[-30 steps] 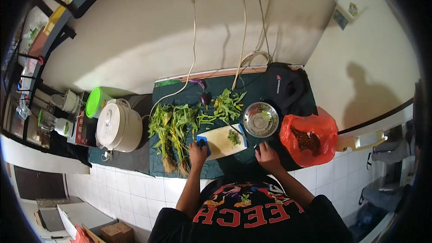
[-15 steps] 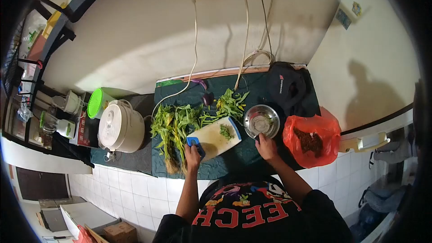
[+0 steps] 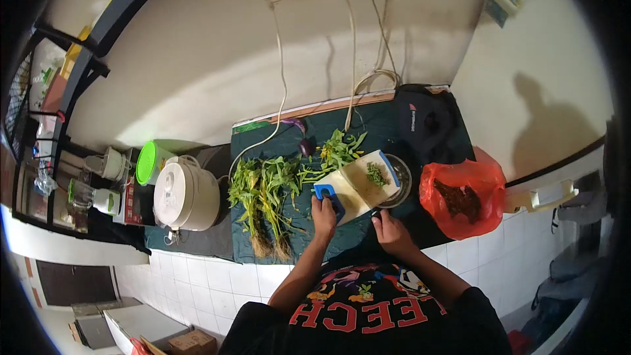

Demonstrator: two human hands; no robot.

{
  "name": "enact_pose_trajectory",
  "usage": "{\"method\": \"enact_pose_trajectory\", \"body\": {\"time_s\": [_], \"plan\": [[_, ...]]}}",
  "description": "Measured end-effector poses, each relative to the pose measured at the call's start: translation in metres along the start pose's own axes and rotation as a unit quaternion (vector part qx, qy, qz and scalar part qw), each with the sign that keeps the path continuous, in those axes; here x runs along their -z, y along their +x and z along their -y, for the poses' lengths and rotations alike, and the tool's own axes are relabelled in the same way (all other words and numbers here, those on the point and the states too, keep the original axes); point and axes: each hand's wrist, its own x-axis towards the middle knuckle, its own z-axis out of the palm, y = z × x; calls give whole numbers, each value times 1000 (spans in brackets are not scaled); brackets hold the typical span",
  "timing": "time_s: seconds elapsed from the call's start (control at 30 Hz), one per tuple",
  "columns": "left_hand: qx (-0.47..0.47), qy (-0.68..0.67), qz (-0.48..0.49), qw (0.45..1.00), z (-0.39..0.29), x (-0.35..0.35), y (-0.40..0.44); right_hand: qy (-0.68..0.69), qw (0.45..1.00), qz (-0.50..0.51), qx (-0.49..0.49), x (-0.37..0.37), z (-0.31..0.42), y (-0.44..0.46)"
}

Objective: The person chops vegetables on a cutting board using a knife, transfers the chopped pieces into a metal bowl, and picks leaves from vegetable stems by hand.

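Observation:
My left hand [image 3: 323, 218] grips the blue handle of a white cutting board [image 3: 355, 202]. The board is lifted and tilted, its far end over the rim of a metal bowl [image 3: 405, 184]. A small pile of chopped greens [image 3: 376, 174] lies near that far end. My right hand [image 3: 393, 233] is closed beside the board's near edge, just below the bowl. A small dark piece shows at its fingertips; its kind is too small to make out. The board covers much of the bowl.
Bunches of leafy greens with roots [image 3: 259, 200] lie left of the board, loose leaves [image 3: 338, 150] and an eggplant [image 3: 306, 146] behind. A red plastic bag [image 3: 430, 197] stands at right, a black bag [image 3: 424, 121] behind it. A rice cooker [image 3: 187, 194] stands left; cords hang from the wall.
My left hand has raised the cutting board and moved it right, so that it now overlaps the bowl. My right hand has drawn slightly down, away from the bowl. The camera view has shifted.

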Motion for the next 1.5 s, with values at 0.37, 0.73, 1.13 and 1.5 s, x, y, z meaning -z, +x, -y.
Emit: {"method": "enact_pose_trajectory", "body": {"time_s": [0.37,0.73,1.13,1.5], "plan": [[-4,-7,-42,999,-4,6,-6,-209,948,-234,52,-35,-68,-5],[51,-53,-51,996,-3,27,-16,-27,999,-43,8,-18,-24,-12],[95,41,-201,974,53,150,-32,-87,991,-102,2,-17,-67,-4],[-56,419,-70,904,100,100,-2,49,983,-153,-94,-34,-88,39]]}}
